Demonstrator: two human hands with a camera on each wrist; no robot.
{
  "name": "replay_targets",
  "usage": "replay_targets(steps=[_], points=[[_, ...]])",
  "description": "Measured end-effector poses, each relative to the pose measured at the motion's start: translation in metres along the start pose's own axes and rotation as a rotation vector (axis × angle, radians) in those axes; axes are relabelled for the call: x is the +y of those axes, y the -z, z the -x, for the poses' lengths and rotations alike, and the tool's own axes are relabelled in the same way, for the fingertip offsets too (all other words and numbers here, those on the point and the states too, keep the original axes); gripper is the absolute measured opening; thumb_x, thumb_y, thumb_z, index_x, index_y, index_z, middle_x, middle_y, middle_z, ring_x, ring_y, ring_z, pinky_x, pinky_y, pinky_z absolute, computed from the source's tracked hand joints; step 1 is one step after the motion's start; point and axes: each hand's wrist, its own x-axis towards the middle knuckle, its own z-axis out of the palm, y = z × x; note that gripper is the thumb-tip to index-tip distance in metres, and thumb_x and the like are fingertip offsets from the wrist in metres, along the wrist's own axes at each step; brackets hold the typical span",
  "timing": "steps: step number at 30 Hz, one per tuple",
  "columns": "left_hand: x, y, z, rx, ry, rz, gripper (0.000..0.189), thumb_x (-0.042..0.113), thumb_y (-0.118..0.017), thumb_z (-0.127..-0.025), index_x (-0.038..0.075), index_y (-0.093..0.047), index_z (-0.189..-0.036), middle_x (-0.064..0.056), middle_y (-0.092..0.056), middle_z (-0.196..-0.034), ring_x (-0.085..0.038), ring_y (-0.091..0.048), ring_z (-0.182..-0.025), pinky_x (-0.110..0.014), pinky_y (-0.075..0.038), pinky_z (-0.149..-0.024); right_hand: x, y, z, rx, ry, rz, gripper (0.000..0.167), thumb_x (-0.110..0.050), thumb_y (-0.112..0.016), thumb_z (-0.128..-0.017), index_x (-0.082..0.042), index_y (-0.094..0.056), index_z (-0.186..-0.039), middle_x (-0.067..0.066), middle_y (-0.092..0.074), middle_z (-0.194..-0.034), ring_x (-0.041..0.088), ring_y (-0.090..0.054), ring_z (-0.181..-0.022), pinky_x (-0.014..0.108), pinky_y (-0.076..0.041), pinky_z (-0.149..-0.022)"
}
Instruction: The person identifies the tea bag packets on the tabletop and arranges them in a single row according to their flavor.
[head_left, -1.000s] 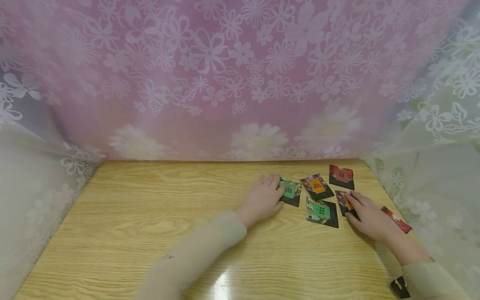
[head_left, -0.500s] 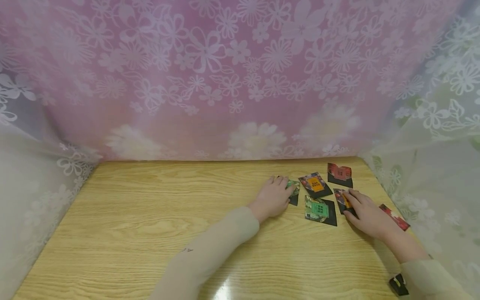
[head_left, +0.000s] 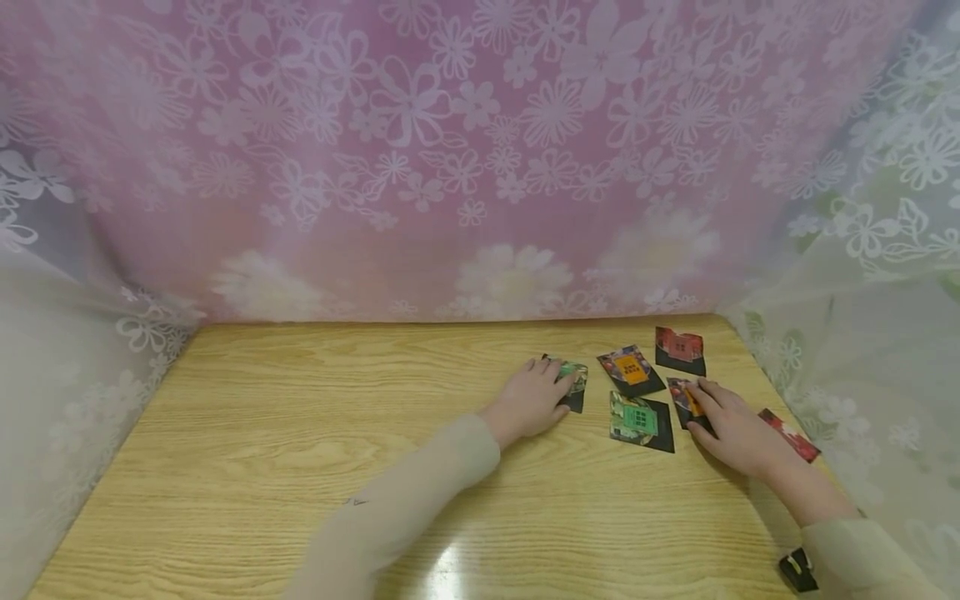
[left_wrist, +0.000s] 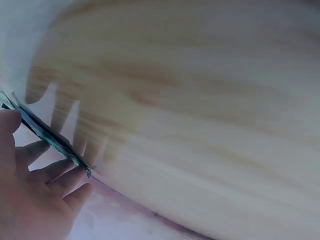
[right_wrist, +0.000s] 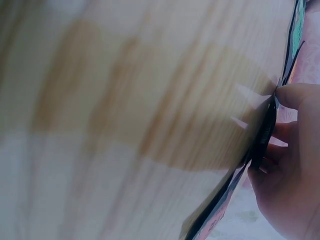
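Green packet (head_left: pixel 576 393), fingers (head_left: pixel 551 372) over edge; tabletop (head_left: pixel 300 400) leftward

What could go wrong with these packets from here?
Possible risks:
1. The far-right red packet lies at the table's right edge, beside the right hand; a sweep of the wrist might knock it off.
2. The orange-labelled packet under that hand sits close to the nearer green packet; sliding it could shift both.
3. The left hand partly covers another green packet, so misaligning it seems possible.

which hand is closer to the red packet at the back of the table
Right. The right hand is just in front of the red packet; the left hand is farther off, to its left.
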Motion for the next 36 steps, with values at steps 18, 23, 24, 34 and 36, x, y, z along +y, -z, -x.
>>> replay_targets(steps=[18, 23, 24, 34, 36], points=[[-0.049, -0.019, 0.051, 0.025, -0.003, 0.052, 0.064, 0.051, -0.041, -0.114, 0.024, -0.027, -0.171, -0.009, -0.031, -0.175, -0.026, -0.033, -0.162, -0.042, -0.027, -0.135, 0.001, -0.002, 0.0, -0.007, -0.006, 0.001, 0.068, -0.025, -0.066, -0.105, 0.012, -0.04, -0.157, 0.043, -0.034, -0.159, 0.065, -0.038, -0.14, 0.078, -0.04, -0.112], [-0.068, -0.026, 0.069, 0.031, 0.015, 0.11, 0.063, 0.048, -0.043, -0.114, 0.022, -0.03, -0.17, -0.011, -0.033, -0.174, -0.029, -0.035, -0.161, -0.043, -0.028, -0.135, 0.001, -0.002, -0.001, 0.0, 0.004, 0.007, 0.068, -0.024, -0.067, -0.105, 0.012, -0.041, -0.156, 0.043, -0.035, -0.158, 0.065, -0.039, -0.14, 0.077, -0.04, -0.112], [-0.072, -0.028, 0.073, 0.035, 0.021, 0.119, 0.063, 0.047, -0.044, -0.114, 0.022, -0.031, -0.17, -0.011, -0.034, -0.174, -0.029, -0.035, -0.161, -0.044, -0.029, -0.135, 0.001, -0.002, 0.0, 0.0, 0.005, 0.009, 0.068, -0.024, -0.067, -0.105, 0.012, -0.041, -0.156, 0.043, -0.035, -0.158, 0.066, -0.039, -0.139, 0.078, -0.04, -0.112], [-0.108, -0.035, 0.109, 0.04, 0.093, 0.185, 0.061, 0.044, -0.048, -0.113, 0.018, -0.036, -0.168, -0.014, -0.034, -0.173, -0.032, -0.036, -0.16, -0.047, -0.03, -0.134, -0.001, -0.001, 0.001, -0.001, 0.006, 0.014, 0.068, -0.023, -0.067, -0.104, 0.012, -0.041, -0.156, 0.044, -0.035, -0.158, 0.066, -0.039, -0.139, 0.078, -0.04, -0.112], [-0.115, -0.037, 0.117, 0.042, 0.108, 0.194, 0.062, 0.044, -0.048, -0.113, 0.017, -0.036, -0.167, -0.015, -0.034, -0.173, -0.034, -0.037, -0.16, -0.048, -0.03, -0.134, -0.002, 0.0, 0.0, 0.0, 0.006, 0.014, 0.068, -0.023, -0.067, -0.104, 0.012, -0.041, -0.156, 0.044, -0.035, -0.158, 0.066, -0.039, -0.139, 0.078, -0.039, -0.112]])
